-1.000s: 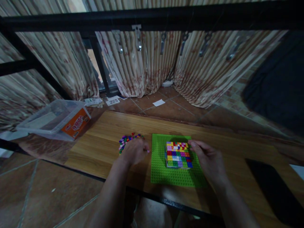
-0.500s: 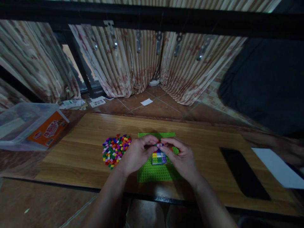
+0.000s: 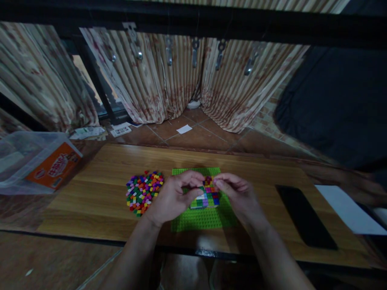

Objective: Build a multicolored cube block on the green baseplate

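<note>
1. The brick build (image 3: 205, 201), a low block of many-coloured small bricks, sits on the green baseplate (image 3: 202, 222), between the two hands and partly covered by their fingers.
2. The left hand (image 3: 173, 198) is at the left side of the build, its thumb and forefinger curved toward the top of it. Its grip looks narrow; I cannot tell whether a brick is held there.
3. The right hand (image 3: 240, 198) is at the right side of the build, thumb and forefinger brought close together near its upper right corner. Whether this grip holds a brick is too small to tell.
4. A pile of loose bricks (image 3: 143, 192), mixed in colour, lies on the wooden desk (image 3: 90, 189), left of the baseplate and just beside the left hand.
5. Well to the right of the right hand, a black slab (image 3: 305, 217) lies flat on the desk, with a white sheet (image 3: 347, 208) near it.
6. Beyond the desk's left end stands a clear plastic bin (image 3: 18, 173) with an orange label (image 3: 54, 166).
</note>
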A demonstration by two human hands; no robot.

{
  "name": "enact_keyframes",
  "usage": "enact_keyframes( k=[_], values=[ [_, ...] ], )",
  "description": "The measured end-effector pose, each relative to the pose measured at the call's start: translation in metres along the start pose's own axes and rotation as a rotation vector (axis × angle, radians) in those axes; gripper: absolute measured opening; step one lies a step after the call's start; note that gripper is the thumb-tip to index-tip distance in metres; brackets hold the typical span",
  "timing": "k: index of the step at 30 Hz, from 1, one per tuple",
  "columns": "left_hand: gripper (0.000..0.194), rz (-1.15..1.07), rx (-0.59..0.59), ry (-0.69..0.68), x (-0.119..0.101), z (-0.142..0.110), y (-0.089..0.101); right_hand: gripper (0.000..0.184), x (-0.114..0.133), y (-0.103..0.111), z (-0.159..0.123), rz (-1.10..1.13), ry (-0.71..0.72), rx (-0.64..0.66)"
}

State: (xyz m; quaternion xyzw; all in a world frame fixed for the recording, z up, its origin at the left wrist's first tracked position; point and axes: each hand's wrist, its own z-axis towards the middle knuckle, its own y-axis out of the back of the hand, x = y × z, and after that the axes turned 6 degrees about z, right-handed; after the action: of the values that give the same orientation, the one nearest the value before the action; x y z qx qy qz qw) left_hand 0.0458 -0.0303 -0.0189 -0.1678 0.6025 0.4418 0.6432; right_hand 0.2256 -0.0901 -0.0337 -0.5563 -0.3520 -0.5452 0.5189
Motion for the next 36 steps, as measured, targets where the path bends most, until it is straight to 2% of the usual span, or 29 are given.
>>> enact_keyframes(
  k=[3, 6, 9, 11, 16, 18, 22, 27, 36],
  values=[
    [0.023, 0.075, -0.134, 0.013, 0.007, 0.003, 0.004, 0.007, 0.002, 0.007, 0.003, 0.125, -0.042, -0.084],
    [0.021, 0.155, -0.257, 0.066, 0.014, 0.006, 0.009, 0.012, 0.002, 0.014, 0.006, 0.152, -0.06, -0.172],
    [0.022, 0.19, -0.307, 0.146, 0.018, 0.009, 0.01, 0.016, 0.0, 0.02, 0.007, 0.041, -0.061, -0.222],
    [0.024, 0.203, -0.322, 0.185, 0.02, 0.01, 0.01, 0.017, -0.003, 0.023, 0.007, -0.096, -0.056, -0.211],
    [0.026, 0.228, -0.312, 0.228, 0.023, 0.01, 0.009, 0.024, -0.01, 0.027, 0.005, -0.475, 0.025, -0.046],
    [0.026, 0.256, -0.299, 0.229, 0.024, 0.01, 0.008, 0.026, -0.013, 0.026, 0.004, -0.557, 0.017, -0.002],
    [0.025, 0.31, -0.258, 0.241, 0.026, 0.01, 0.006, 0.022, -0.017, 0.023, 0.005, -0.577, -0.044, 0.005],
    [0.026, 0.397, -0.226, 0.27, 0.027, 0.009, 0.003, 0.018, -0.018, 0.024, 0.009, -0.633, -0.041, 0.027],
    [0.027, 0.473, -0.197, 0.178, 0.028, 0.007, 0.0, 0.023, -0.017, 0.027, 0.01, -0.592, -0.061, 0.064]
  ],
)
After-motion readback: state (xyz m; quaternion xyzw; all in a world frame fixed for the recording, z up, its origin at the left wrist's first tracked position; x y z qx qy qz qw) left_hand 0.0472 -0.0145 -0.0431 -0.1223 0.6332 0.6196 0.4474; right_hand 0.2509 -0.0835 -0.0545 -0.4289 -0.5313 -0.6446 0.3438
